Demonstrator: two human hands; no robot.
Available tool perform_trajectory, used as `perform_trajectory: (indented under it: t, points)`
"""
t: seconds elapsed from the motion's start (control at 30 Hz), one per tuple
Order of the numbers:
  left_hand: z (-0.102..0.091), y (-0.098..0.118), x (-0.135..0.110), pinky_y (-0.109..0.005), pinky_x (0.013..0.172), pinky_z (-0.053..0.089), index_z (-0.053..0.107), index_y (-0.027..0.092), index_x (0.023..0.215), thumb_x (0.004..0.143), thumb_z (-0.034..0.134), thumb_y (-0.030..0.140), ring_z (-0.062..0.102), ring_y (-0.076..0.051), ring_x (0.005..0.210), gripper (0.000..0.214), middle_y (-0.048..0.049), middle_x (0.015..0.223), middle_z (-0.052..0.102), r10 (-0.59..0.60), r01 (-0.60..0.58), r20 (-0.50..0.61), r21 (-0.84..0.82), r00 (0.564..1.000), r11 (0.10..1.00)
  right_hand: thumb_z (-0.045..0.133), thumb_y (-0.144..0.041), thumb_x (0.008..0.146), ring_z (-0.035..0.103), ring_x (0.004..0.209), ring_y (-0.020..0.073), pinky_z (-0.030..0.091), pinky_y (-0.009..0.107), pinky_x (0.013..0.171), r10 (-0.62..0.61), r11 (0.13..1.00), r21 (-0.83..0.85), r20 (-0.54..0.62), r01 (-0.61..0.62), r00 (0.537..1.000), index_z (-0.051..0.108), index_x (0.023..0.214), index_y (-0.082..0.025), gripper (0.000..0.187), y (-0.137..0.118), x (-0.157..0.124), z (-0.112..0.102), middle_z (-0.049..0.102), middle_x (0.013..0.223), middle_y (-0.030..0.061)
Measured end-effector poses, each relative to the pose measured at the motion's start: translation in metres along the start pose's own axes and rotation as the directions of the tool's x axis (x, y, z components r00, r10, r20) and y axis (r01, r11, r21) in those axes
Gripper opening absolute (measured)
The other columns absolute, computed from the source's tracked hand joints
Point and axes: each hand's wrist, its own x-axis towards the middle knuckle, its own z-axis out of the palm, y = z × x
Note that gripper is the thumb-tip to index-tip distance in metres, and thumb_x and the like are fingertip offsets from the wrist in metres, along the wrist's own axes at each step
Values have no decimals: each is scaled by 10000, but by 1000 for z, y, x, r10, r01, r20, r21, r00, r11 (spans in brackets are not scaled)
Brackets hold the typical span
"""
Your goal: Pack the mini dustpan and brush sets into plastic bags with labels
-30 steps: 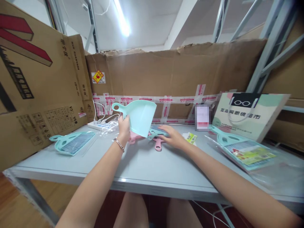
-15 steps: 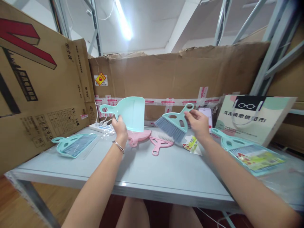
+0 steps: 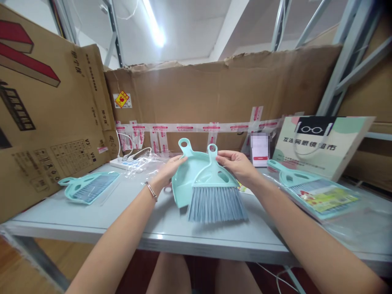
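My left hand (image 3: 171, 169) grips the left edge of a mint green mini dustpan (image 3: 185, 179), held upright over the grey table (image 3: 122, 216) with its handle pointing up. My right hand (image 3: 237, 165) pinches the handle of a matching mint brush (image 3: 214, 192) with grey bristles hanging down. The brush lies against the front of the dustpan, the two handles side by side. A pink set behind them is almost fully hidden.
Another mint dustpan and brush set (image 3: 88, 187) lies at the table's left. Bagged sets (image 3: 318, 192) are stacked at the right, below a paper bag (image 3: 321, 143). A white power strip (image 3: 124, 162) sits at the back. Cardboard walls (image 3: 214, 94) enclose the table.
Both hands came together at the middle. The dustpan swung down with its handle up, and the brush turned bristles-down and now rests against the dustpan's front.
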Motion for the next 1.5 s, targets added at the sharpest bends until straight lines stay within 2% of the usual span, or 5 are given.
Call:
perform_trajectory:
  t: [0.4, 0.53, 1.07, 1.27, 1.5]
  points:
    - [21, -2, -15, -333, 907, 402, 616, 267, 1102, 753, 575, 473, 529, -228, 1079, 407, -26, 1108, 634, 5, -119, 397, 264, 918, 957, 667, -367, 656, 619, 683, 161, 501, 308, 656, -234, 907, -383, -116, 174, 965, 649, 887, -165, 308, 22, 7, 4, 689, 755, 39]
    - [22, -7, -13, -324, 879, 411, 631, 237, 1054, 751, 581, 450, 543, -226, 1041, 374, -38, 1086, 632, 28, -141, 380, 274, 925, 951, 652, -350, 662, 600, 694, 156, 498, 336, 714, -371, 833, -492, -160, 252, 915, 644, 853, -172, 261, 27, 9, 8, 663, 747, 28]
    - [17, -4, -12, -342, 796, 460, 661, 234, 1015, 719, 609, 489, 592, -238, 951, 394, -65, 984, 672, 61, -137, 323, 219, 944, 966, 743, -362, 529, 508, 538, 89, 425, 241, 559, -82, 994, -86, -105, 73, 991, 576, 711, -188, 302, 9, 7, 0, 586, 618, -37]
    - [7, -11, -4, -344, 746, 477, 630, 202, 1061, 677, 605, 580, 623, -238, 879, 539, -105, 954, 679, -18, -11, 278, 103, 960, 995, 595, -352, 642, 575, 724, 168, 469, 322, 648, -149, 975, 150, -118, 166, 982, 411, 657, -243, 215, -11, 4, -22, 603, 727, -18]
    - [4, -17, 1, -332, 728, 474, 636, 215, 1051, 650, 637, 563, 628, -226, 836, 531, -85, 956, 683, -54, 25, 179, 160, 982, 987, 420, -497, 739, 409, 493, 133, 445, 373, 696, -230, 971, 50, -93, 236, 969, 339, 548, -248, 324, -31, -2, -42, 344, 521, -30]
